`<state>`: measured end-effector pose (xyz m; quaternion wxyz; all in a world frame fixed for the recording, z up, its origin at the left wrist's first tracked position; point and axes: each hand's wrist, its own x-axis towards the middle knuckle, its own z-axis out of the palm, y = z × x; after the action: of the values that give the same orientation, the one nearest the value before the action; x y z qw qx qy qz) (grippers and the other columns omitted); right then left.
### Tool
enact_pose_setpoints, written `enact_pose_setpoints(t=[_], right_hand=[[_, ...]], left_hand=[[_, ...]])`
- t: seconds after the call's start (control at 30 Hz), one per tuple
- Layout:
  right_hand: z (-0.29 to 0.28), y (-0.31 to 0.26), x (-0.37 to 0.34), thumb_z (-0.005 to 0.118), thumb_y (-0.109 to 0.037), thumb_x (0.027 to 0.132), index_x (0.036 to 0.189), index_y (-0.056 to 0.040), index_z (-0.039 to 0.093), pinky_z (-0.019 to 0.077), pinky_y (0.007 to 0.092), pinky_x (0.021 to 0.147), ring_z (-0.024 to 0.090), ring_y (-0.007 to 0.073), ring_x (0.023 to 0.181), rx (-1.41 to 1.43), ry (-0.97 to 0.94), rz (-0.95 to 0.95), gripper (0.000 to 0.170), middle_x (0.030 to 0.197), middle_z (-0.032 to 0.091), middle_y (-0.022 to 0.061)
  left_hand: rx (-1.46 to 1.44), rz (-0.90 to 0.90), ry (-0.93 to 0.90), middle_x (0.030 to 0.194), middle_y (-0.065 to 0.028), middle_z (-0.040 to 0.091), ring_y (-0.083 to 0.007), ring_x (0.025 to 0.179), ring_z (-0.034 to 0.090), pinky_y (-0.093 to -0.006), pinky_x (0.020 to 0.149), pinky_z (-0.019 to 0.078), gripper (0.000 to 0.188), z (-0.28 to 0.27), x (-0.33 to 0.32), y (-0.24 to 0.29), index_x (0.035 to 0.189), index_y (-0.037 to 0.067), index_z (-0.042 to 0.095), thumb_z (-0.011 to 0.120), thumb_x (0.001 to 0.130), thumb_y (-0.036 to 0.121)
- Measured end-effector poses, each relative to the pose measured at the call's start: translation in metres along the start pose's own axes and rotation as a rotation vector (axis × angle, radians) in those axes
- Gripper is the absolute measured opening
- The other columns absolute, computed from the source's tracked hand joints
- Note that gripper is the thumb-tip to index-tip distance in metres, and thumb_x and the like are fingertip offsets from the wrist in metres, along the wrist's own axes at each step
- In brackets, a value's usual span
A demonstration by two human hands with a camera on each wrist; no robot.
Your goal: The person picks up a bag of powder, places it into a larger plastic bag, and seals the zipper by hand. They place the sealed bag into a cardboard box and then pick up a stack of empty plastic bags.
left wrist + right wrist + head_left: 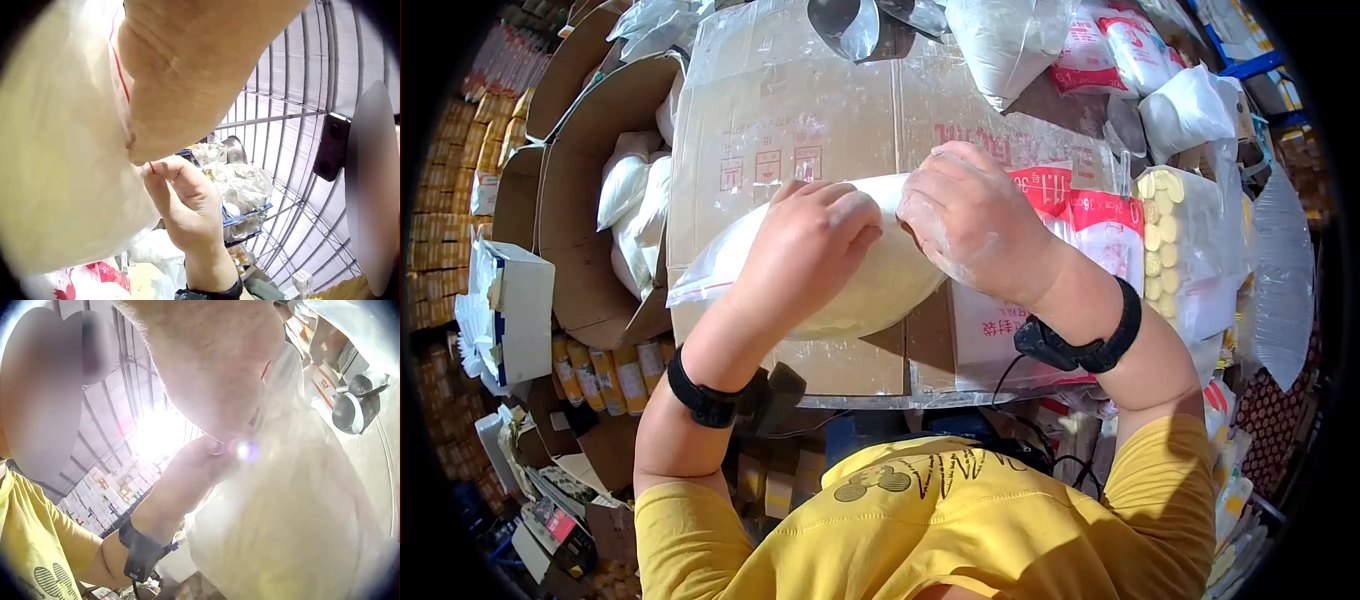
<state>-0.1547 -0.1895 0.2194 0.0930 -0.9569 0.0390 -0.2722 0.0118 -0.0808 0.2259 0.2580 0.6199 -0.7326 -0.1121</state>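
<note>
A clear zip-lock bag (865, 305) bulging with pale powder stands between both hands over the cardboard-covered table. Its red zip line (117, 59) runs along the top edge, under the fingers. The left hand (812, 240) pinches this edge, its fingers curled over. Close beside it, the right hand (978, 222) pinches the same edge with thumb and fingers, white powder on its skin. In the left wrist view the powder-filled bag (69, 162) hangs below both hands, and the fingertips nearly meet at the zip.
Metal scoops (845, 28) and a bag of white powder (1012, 45) lie at the far edge. Red-printed packs of bags (1108, 235) and a clear bag of round pale pieces (1165, 235) are at right. An open carton (570, 215) with white bags stands at left.
</note>
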Motion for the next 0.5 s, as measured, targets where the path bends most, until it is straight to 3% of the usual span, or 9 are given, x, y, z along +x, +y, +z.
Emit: enact_pose_setpoints(t=[0.4,0.5], right_hand=[[-0.003,0.018,-0.012,0.057,-0.009,0.074,0.075,-0.0045,0.055,0.0447,0.0370,0.068,0.055,0.0263,0.074,0.027,-0.013,-0.005,0.005,0.075,0.053,0.0092],[-0.017,0.023,-0.023,0.061,-0.002,0.071,0.080,-0.0023,0.053,0.0451,0.0386,0.073,0.054,0.0304,0.078,0.141,-0.066,0.116,0.011,0.082,0.054,0.0118]], left_hand=[[-0.050,-0.019,0.028,0.074,-0.0116,0.057,-0.0329,0.075,0.055,-0.0446,0.070,0.0422,0.008,0.009,0.006,0.007,0.076,0.006,0.055,0.061,0.075,0.010],[-0.063,-0.003,0.020,0.074,-0.0124,0.057,-0.0335,0.075,0.055,-0.0438,0.070,0.0426,0.008,0.006,0.008,0.005,0.075,0.005,0.054,0.061,0.076,0.010]])
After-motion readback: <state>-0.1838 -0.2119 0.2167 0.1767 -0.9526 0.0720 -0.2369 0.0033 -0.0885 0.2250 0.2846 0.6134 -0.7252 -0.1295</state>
